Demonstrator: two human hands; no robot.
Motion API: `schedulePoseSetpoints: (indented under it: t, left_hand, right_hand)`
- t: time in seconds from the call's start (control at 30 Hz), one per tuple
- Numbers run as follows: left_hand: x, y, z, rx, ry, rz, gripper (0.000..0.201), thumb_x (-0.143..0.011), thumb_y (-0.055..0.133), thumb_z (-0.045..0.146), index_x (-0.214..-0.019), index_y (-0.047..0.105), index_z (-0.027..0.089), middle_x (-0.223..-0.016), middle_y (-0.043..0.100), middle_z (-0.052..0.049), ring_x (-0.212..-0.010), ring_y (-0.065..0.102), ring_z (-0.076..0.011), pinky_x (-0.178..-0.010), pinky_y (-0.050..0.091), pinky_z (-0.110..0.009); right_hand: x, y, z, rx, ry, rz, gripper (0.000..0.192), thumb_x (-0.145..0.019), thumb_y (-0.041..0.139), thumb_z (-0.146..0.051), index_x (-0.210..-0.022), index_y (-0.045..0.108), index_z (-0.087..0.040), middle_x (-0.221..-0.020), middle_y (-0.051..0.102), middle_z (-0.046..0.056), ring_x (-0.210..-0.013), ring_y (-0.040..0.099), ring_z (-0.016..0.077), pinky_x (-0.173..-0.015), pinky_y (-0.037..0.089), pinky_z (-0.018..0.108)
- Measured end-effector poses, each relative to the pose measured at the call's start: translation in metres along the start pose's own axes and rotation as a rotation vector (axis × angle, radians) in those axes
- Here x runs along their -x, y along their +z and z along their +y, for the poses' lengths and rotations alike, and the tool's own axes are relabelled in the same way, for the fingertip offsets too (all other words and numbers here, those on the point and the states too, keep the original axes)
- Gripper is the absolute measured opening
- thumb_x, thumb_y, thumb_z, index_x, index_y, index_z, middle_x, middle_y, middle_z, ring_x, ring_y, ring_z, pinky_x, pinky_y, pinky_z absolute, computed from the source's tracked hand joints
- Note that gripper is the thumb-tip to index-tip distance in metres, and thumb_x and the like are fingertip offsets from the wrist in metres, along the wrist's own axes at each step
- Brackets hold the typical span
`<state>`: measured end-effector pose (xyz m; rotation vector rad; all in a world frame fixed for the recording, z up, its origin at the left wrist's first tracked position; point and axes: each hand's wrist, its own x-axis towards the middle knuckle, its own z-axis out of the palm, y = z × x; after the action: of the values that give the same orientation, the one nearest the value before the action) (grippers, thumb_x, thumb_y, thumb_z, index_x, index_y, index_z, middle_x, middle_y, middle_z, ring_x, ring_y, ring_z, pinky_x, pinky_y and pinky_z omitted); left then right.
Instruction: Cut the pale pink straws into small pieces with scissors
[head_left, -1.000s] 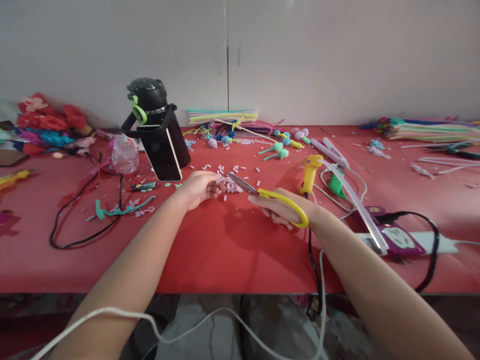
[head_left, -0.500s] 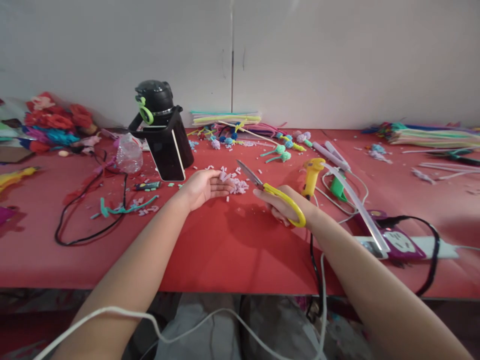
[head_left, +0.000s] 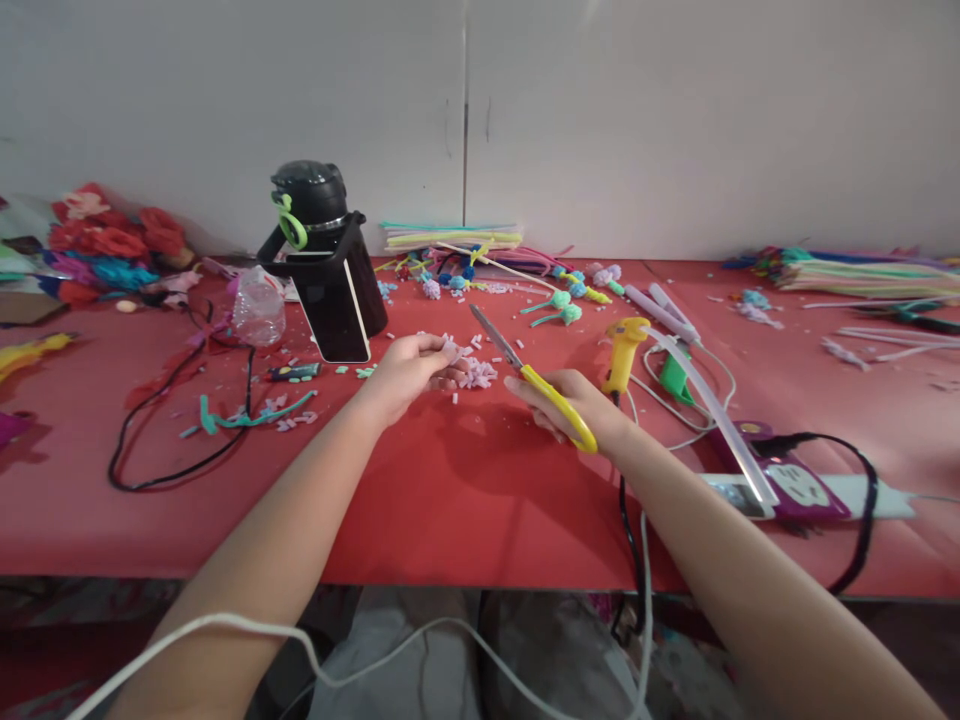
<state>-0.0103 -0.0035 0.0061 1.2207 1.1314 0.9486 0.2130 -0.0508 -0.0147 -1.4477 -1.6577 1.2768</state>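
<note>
My left hand (head_left: 421, 368) is closed at the fingertips on a few short lilac pipe cleaner pieces (head_left: 453, 348). Just beyond its fingers lies a small heap of the same lilac cuttings (head_left: 478, 375) on the red tabletop. My right hand (head_left: 566, 405) is wrapped round yellow-handled scissors (head_left: 559, 405), whose blades point away and to the left, above the table. The blades look closed or nearly so. Some fingers of the right hand are hidden behind the handle.
A black flask (head_left: 315, 200) stands behind a black phone (head_left: 334, 305) at left. On the right are a yellow hot glue gun (head_left: 624, 352) with a long clear glue stick (head_left: 712, 410) and a purple-and-white power strip (head_left: 806, 490). Pipe cleaner bundles (head_left: 450, 238) lie along the wall.
My left hand's fingers have curled in from a more outstretched pose, around lilac pieces. The scissors in my right hand have shifted slightly left and turned a little.
</note>
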Motion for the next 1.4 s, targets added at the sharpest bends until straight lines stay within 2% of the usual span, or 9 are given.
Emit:
schedulePoseSetpoints:
  t: [0.13,0.3,0.47,0.6,0.8,0.97,1.1,1.23,1.4]
  left_hand:
    - [-0.001,0.0,-0.004,-0.128,0.093,0.056,0.007,-0.084,0.067,0.015,-0.09,0.063,0.012,-0.078,0.068,-0.005,-0.068,0.064,-0.0126,-0.067,0.051,-0.025]
    - [-0.004,-0.006,-0.014,-0.447,0.282,0.148,0.026,-0.077,0.073,0.014,-0.102,0.064,0.018,-0.081,0.067,-0.002,-0.073,0.062,-0.0135,-0.075,0.047,-0.025]
    - [-0.002,-0.01,-0.018,-0.625,0.38,0.135,0.038,-0.077,0.068,0.006,-0.112,0.065,0.021,-0.084,0.066,-0.004,-0.078,0.059,-0.0173,-0.079,0.042,-0.027]
    - [-0.002,-0.012,-0.018,-0.757,0.417,0.103,0.041,-0.077,0.062,0.0,-0.112,0.065,0.02,-0.089,0.067,-0.006,-0.084,0.06,-0.0192,-0.081,0.041,-0.029]
    - [-0.003,-0.014,-0.019,-0.751,0.454,0.091,0.039,-0.075,0.06,-0.003,-0.105,0.066,0.02,-0.091,0.068,-0.006,-0.086,0.061,-0.019,-0.082,0.043,-0.029]
    - [-0.005,-0.016,-0.015,-0.622,0.369,0.207,0.024,-0.076,0.063,0.002,-0.095,0.065,0.017,-0.086,0.068,-0.005,-0.081,0.063,-0.0168,-0.081,0.047,-0.03]
    - [-0.009,-0.015,-0.012,-0.344,0.306,0.297,0.02,-0.077,0.064,0.004,-0.093,0.063,0.015,-0.088,0.065,-0.005,-0.078,0.065,-0.015,-0.08,0.052,-0.032]
    - [-0.013,-0.013,-0.01,0.046,0.167,0.299,0.018,-0.075,0.06,0.001,-0.087,0.06,0.014,-0.083,0.059,-0.004,-0.071,0.067,-0.015,-0.072,0.056,-0.033]
    - [-0.018,-0.015,-0.011,0.196,0.081,0.265,0.024,-0.068,0.05,-0.003,-0.081,0.064,0.01,-0.074,0.063,-0.006,-0.063,0.06,-0.0108,-0.058,0.047,-0.023]
  right_hand:
    - [0.0,0.0,0.002,0.007,-0.005,-0.008,0.058,-0.08,0.062,-0.071,-0.06,0.043,-0.021,-0.046,0.042,-0.006,-0.038,0.042,0.0072,-0.039,0.031,0.021]
    - [0.001,0.0,0.001,0.011,0.002,0.002,0.059,-0.079,0.062,-0.073,-0.059,0.042,-0.021,-0.046,0.043,-0.006,-0.038,0.042,0.0075,-0.038,0.031,0.021]
    - [0.0,0.0,0.0,0.02,0.024,0.009,0.058,-0.08,0.062,-0.071,-0.059,0.043,-0.021,-0.047,0.043,-0.006,-0.038,0.042,0.0075,-0.039,0.032,0.022]
    - [0.0,0.001,0.001,0.028,0.025,0.024,0.058,-0.08,0.063,-0.071,-0.059,0.042,-0.021,-0.046,0.042,-0.006,-0.038,0.042,0.0078,-0.039,0.031,0.022]
    - [0.002,0.001,0.002,0.013,0.028,0.01,0.059,-0.081,0.061,-0.071,-0.058,0.04,-0.021,-0.046,0.041,-0.006,-0.038,0.039,0.0069,-0.04,0.031,0.022]
    - [0.002,0.001,0.0,0.014,0.027,0.012,0.06,-0.08,0.064,-0.07,-0.056,0.038,-0.021,-0.045,0.041,-0.005,-0.039,0.039,0.0066,-0.041,0.03,0.022]
    - [0.0,0.002,0.002,0.0,0.032,0.022,0.059,-0.079,0.064,-0.07,-0.057,0.039,-0.022,-0.045,0.042,-0.005,-0.038,0.04,0.0077,-0.04,0.032,0.023]
    - [-0.002,0.002,0.006,-0.017,0.019,0.022,0.059,-0.079,0.065,-0.07,-0.057,0.039,-0.022,-0.043,0.041,-0.005,-0.037,0.04,0.008,-0.039,0.031,0.024]
    - [-0.005,0.001,0.012,-0.05,0.006,-0.002,0.058,-0.079,0.065,-0.07,-0.057,0.039,-0.023,-0.043,0.04,-0.005,-0.037,0.038,0.0082,-0.038,0.029,0.024]
